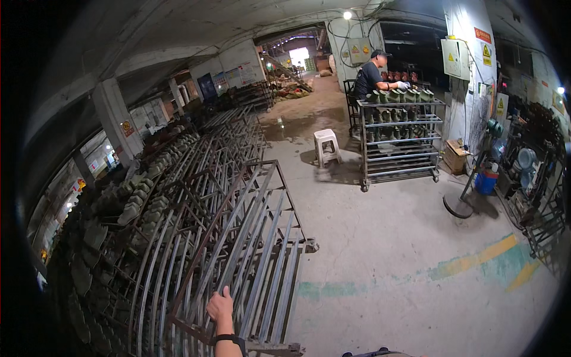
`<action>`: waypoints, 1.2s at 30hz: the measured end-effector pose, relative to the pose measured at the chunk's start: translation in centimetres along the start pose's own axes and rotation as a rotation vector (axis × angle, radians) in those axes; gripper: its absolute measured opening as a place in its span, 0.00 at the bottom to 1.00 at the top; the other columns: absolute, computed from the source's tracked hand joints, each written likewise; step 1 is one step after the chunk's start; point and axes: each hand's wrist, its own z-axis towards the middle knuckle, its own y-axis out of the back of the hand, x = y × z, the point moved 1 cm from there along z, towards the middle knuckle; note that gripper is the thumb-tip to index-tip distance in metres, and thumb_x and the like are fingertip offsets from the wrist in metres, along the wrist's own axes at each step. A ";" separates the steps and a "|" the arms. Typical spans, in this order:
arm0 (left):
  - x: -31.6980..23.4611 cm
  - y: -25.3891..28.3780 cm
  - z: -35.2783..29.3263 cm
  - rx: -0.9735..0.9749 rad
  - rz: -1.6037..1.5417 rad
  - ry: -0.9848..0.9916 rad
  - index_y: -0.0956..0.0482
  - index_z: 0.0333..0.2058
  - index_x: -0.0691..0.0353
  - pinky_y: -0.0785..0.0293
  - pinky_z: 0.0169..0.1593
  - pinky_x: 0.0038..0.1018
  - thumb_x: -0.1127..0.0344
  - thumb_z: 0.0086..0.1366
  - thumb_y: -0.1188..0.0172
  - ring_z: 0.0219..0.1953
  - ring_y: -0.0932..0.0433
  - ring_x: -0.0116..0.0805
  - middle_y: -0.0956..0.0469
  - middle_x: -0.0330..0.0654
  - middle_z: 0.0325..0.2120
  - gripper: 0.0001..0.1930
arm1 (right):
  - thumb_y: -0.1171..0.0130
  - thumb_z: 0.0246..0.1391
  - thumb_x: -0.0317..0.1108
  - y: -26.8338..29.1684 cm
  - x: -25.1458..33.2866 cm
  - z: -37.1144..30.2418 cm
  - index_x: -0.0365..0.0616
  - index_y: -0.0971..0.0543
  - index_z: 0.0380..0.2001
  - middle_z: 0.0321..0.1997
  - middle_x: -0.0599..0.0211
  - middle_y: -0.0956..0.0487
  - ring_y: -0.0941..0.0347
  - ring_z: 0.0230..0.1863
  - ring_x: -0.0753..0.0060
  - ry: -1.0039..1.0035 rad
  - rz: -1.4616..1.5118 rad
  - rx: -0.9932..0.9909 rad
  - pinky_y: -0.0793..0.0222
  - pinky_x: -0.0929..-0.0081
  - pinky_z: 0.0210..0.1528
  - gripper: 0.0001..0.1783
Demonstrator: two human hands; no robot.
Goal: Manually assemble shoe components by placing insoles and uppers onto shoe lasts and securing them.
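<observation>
White plastic stool [326,146] stood left of a wheeled rack [404,141] carrying green boot-like pieces [410,96]; co-worker [370,78] in dark cap was at its far side; pale electrical box [455,58] hung on white pillar [465,22]; yellow stripe [498,249] marked floor.

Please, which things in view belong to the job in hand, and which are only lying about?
Probably in the job:
left hand, by the nearest rack;
nearest metal rack.

Apparently just standing about:
white stool;
blue container.
</observation>
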 end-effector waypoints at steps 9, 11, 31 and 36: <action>-0.3 0.6 0.0 0.014 0.002 0.011 0.21 0.34 0.67 0.27 0.40 0.40 0.42 0.64 0.56 0.36 0.21 0.51 0.20 0.55 0.30 0.29 | 0.46 0.52 0.51 0.9 2.7 1.8 0.42 0.20 0.40 0.36 0.62 0.19 0.29 0.36 0.74 0.037 0.046 0.043 0.33 0.67 0.41 0.24; 0.0 0.8 0.0 0.012 0.001 0.018 0.21 0.34 0.67 0.27 0.40 0.40 0.42 0.64 0.56 0.36 0.21 0.51 0.20 0.55 0.30 0.29 | 0.46 0.52 0.51 1.1 3.3 2.3 0.42 0.20 0.40 0.36 0.62 0.19 0.29 0.36 0.74 0.048 0.054 0.056 0.33 0.67 0.41 0.23; 2.4 -2.8 0.9 -0.184 0.010 0.051 0.21 0.25 0.63 0.29 0.31 0.44 0.37 0.61 0.55 0.29 0.22 0.52 0.21 0.54 0.25 0.31 | 0.46 0.53 0.50 -6.9 -1.2 -7.1 0.42 0.20 0.40 0.36 0.61 0.19 0.29 0.35 0.74 -0.039 0.442 -0.072 0.33 0.67 0.41 0.23; -2.2 3.2 -2.3 0.005 -0.073 -0.074 0.21 0.35 0.63 0.30 0.41 0.47 0.35 0.64 0.64 0.36 0.23 0.57 0.21 0.54 0.33 0.35 | 0.46 0.53 0.50 -10.7 -2.9 -9.7 0.41 0.20 0.39 0.36 0.61 0.19 0.29 0.35 0.74 -0.057 0.599 -0.172 0.33 0.67 0.41 0.23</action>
